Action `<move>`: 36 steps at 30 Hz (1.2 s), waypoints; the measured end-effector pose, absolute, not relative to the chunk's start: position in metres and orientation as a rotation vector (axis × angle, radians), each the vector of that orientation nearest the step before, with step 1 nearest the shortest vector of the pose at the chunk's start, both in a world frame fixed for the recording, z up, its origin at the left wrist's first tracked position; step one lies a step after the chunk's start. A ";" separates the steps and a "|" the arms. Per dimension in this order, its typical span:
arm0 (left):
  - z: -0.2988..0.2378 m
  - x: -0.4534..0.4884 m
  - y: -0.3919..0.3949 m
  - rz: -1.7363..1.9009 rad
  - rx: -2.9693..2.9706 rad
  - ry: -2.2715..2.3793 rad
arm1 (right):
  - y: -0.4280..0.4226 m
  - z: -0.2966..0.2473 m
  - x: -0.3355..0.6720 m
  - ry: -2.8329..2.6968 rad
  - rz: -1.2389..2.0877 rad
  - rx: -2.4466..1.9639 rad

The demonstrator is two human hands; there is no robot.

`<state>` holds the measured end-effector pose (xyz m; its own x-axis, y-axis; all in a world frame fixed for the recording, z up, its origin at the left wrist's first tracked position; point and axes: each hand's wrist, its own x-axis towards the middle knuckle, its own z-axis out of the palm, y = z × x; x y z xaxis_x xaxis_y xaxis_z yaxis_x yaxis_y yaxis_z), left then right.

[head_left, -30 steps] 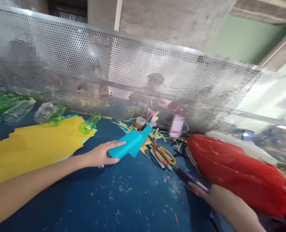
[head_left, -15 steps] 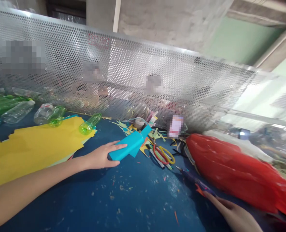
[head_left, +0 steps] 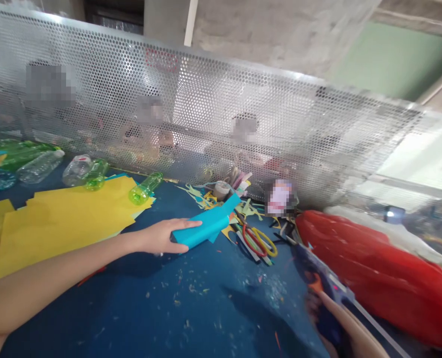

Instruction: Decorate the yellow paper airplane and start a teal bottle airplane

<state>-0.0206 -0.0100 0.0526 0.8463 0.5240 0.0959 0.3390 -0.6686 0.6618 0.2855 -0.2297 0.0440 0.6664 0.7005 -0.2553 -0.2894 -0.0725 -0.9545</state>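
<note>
My left hand (head_left: 163, 236) is closed round the near end of a bottle-shaped piece wrapped in bright blue paper (head_left: 206, 223). The piece lies tilted just over the blue table, its narrow end pointing away to the right. A glue gun (head_left: 331, 284), dark with an orange trigger, is gripped by my right hand (head_left: 338, 315). Its nozzle points forward and a pale glue stick trails from its back. Beyond the wrapped piece lie scissors (head_left: 260, 242) with red and yellow handles, among paper scraps (head_left: 202, 196).
Yellow paper sheets (head_left: 71, 209) spread at left, with a green plastic bottle (head_left: 144, 189) on their edge and several more bottles behind. A red plastic bag (head_left: 370, 268) fills the right side. A perforated metal screen (head_left: 206, 99) closes off the back; people sit behind it.
My right hand has brought the glue gun up from beside the red bag, so more of it shows. My left hand still holds the blue-wrapped piece; the view has shifted slightly.
</note>
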 end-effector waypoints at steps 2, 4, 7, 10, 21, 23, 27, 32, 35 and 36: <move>0.052 -0.021 -0.010 0.345 2.326 0.615 | -0.218 0.058 0.267 -0.349 0.956 -1.395; 0.050 -0.022 -0.008 0.345 2.320 0.598 | -0.206 0.066 0.250 -0.393 0.968 -1.388; 0.047 -0.023 -0.006 0.357 2.327 0.585 | -0.191 0.068 0.233 -0.576 0.945 -1.379; 0.047 -0.024 -0.005 0.348 2.311 0.590 | -0.180 0.063 0.226 -0.793 0.946 -1.450; 0.041 -0.023 -0.002 0.388 2.374 0.537 | -0.175 0.066 0.206 -1.261 0.689 -1.736; 0.042 -0.023 -0.003 0.388 2.372 0.540 | -0.172 0.066 0.208 -1.386 0.559 -1.749; 0.044 -0.023 -0.004 0.366 2.348 0.555 | -0.165 0.062 0.214 -1.489 0.407 -1.793; 0.044 -0.023 -0.005 0.385 2.346 0.540 | -0.162 0.066 0.215 -1.343 0.425 -1.779; 0.045 -0.024 -0.006 0.362 2.332 0.556 | -0.156 0.068 0.217 -1.167 0.484 -1.684; 0.046 -0.024 -0.006 0.350 2.336 0.555 | -0.154 0.067 0.218 -1.119 0.497 -1.651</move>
